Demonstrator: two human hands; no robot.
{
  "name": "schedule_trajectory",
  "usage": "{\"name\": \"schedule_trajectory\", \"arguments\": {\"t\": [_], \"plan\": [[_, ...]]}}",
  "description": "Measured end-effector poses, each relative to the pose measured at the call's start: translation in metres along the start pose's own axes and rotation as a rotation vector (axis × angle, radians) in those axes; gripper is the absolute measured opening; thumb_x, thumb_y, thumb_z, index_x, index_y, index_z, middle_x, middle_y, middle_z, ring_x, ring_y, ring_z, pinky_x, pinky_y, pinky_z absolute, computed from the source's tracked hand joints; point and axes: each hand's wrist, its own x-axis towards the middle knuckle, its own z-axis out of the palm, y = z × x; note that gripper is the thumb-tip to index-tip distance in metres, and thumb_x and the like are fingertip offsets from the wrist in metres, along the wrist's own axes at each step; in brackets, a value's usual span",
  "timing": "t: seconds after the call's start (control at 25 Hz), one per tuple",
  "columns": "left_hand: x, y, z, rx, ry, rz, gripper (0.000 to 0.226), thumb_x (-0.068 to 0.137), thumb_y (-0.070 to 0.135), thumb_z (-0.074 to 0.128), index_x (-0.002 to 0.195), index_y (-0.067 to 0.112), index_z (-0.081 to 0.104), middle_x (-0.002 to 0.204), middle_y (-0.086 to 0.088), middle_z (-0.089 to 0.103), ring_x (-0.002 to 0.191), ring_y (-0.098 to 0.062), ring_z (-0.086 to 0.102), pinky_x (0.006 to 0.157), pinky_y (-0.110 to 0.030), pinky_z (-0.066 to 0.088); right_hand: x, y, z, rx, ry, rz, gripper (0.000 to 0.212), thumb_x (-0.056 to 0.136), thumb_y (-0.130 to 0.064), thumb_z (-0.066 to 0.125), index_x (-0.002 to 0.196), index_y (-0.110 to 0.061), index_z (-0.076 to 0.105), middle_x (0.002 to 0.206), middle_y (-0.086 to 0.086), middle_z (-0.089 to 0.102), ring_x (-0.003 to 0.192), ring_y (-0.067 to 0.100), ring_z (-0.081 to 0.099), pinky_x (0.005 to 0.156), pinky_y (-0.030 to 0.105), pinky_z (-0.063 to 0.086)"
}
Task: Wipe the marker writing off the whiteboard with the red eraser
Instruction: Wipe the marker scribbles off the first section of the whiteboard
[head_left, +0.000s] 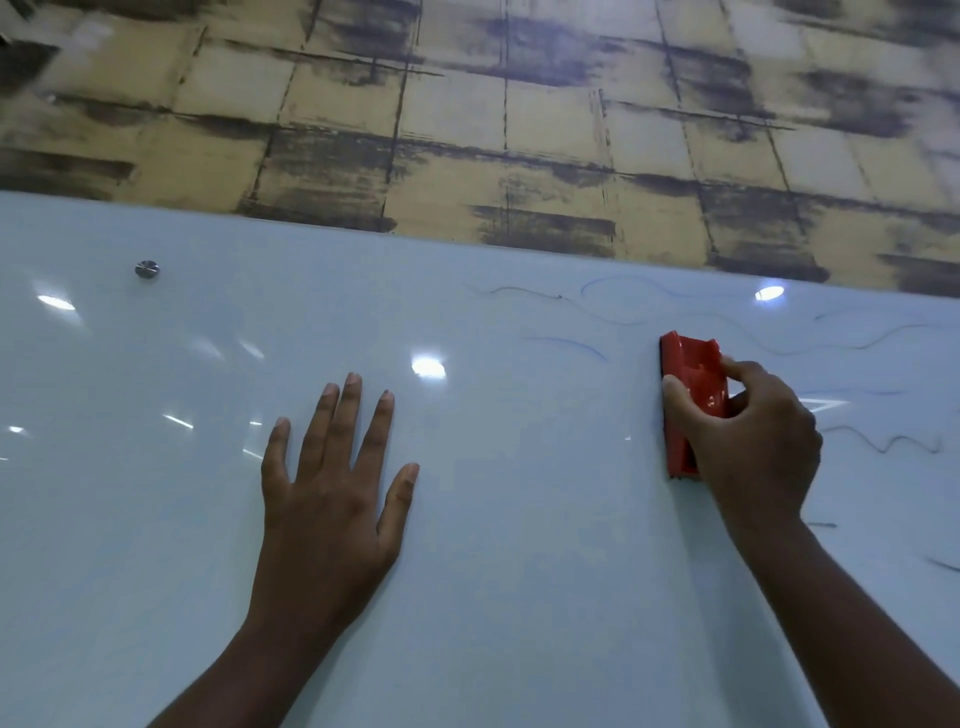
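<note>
1. Streaks are what I'm worrying about most. The right hand (748, 436) is gripping the red eraser (693, 400) with thumb on one side and fingers curled over the other, and it's sitting flat on the whiteboard (519, 597) at about 3 o'clock in the view. Blue marker squiggles (623, 296) are running from 12 to 4 o'clock around it, some right beside the eraser, some well off near the right edge.

2. If the pad is tilting instead of lying flat, I'm guessing it's going to skip the thin lines and leave ghost marks. Can't tell how dirty the felt side is, it's facing the board.

3. Lines hugging the top edge of the board look easy to miss, and a stroke going too high could be running off onto the patterned wall (467, 104) above.

4. The left hand (332, 493) is lying spread wide and flat on the board at about 7 o'clock, holding nothing. I'm thinking it's bracing. The palm could be leaving smudges on the glossy surface, though that patch is looking free of marker.

5. The metal mounting stud (147, 269) at 10 o'clock is sitting far from the wiping, so no snag risk right now.

6. Containers: not seeing any, no tray or marker holder is showing up.
</note>
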Motion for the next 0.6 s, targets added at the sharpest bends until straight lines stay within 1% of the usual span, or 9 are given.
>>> {"name": "schedule_trajectory", "arguments": {"t": [0.12,0.16,0.24,0.28,0.36,0.44,0.52,0.6], "plan": [[-0.001,0.001,0.001,-0.006,0.015,0.001,0.064,0.106,0.038,0.034,0.165,0.015,0.037,0.175,-0.011,0.025,0.160,-0.028,0.029,0.126,-0.061,0.021,-0.008,-0.032,0.024,0.030,0.017,0.030,0.050,0.081,-0.049,0.079,0.117,-0.017,0.069,0.098,0.010,0.070,0.086,0.035,0.067,0.070,0.035,0.043],[0.000,0.001,0.000,-0.008,0.016,0.002,0.064,0.105,0.036,0.034,0.165,0.015,0.038,0.174,-0.011,0.026,0.160,-0.028,0.030,0.126,-0.061,0.021,-0.015,-0.051,0.035,0.055,0.008,-0.002,0.046,0.080,-0.047,0.080,0.114,-0.017,0.069,0.097,0.009,0.069,0.086,0.035,0.067,0.070,0.035,0.043],[0.003,0.000,-0.001,-0.003,0.016,0.006,0.063,0.104,0.035,0.036,0.163,0.015,0.041,0.173,-0.012,0.030,0.158,-0.029,0.034,0.124,-0.061,0.024,-0.034,-0.094,0.056,0.074,-0.046,-0.133,0.041,0.082,-0.048,0.077,0.109,-0.018,0.068,0.093,0.004,0.064,0.081,0.028,0.065,0.066,0.032,0.043],[0.004,-0.001,-0.003,0.003,0.020,0.008,0.062,0.103,0.036,0.037,0.161,0.015,0.045,0.171,-0.012,0.035,0.156,-0.030,0.038,0.122,-0.060,0.026,-0.046,-0.114,0.065,0.064,-0.091,-0.216,0.042,0.084,-0.050,0.073,0.111,-0.019,0.068,0.092,0.002,0.062,0.080,0.025,0.063,0.066,0.031,0.046],[0.011,-0.006,-0.008,0.011,0.040,0.019,0.059,0.102,0.038,0.039,0.153,0.014,0.056,0.162,-0.013,0.048,0.148,-0.032,0.049,0.114,-0.059,0.032,-0.063,-0.140,0.076,0.079,-0.177,-0.351,0.050,0.086,-0.054,0.070,0.121,-0.018,0.067,0.096,-0.001,0.064,0.080,0.018,0.063,0.068,0.031,0.055],[0.028,-0.012,-0.011,0.019,0.055,0.023,0.056,0.101,0.041,0.040,0.143,0.013,0.064,0.151,-0.013,0.057,0.140,-0.035,0.055,0.107,-0.058,0.036,-0.063,-0.145,0.078,0.092,-0.210,-0.418,0.058,0.085,-0.058,0.072,0.127,-0.019,0.066,0.100,-0.003,0.067,0.081,0.014,0.064,0.069,0.027,0.056],[0.051,-0.018,-0.009,0.020,0.061,0.015,0.058,0.101,0.043,0.039,0.141,0.012,0.065,0.150,-0.015,0.057,0.141,-0.036,0.055,0.106,-0.059,0.037,-0.051,-0.140,0.076,0.063,-0.231,-0.468,0.061,0.085,-0.062,0.069,0.131,-0.023,0.064,0.101,-0.005,0.066,0.083,0.013,0.063,0.069,0.029,0.057],[0.069,-0.018,-0.001,0.012,0.073,0.007,0.059,0.102,0.043,0.038,0.146,0.012,0.062,0.157,-0.016,0.052,0.146,-0.037,0.050,0.109,-0.062,0.036,-0.031,-0.133,0.074,0.022,-0.247,-0.468,0.063,0.085,-0.064,0.067,0.136,-0.029,0.060,0.103,-0.005,0.064,0.088,0.016,0.063,0.072,0.034,0.058]]}}
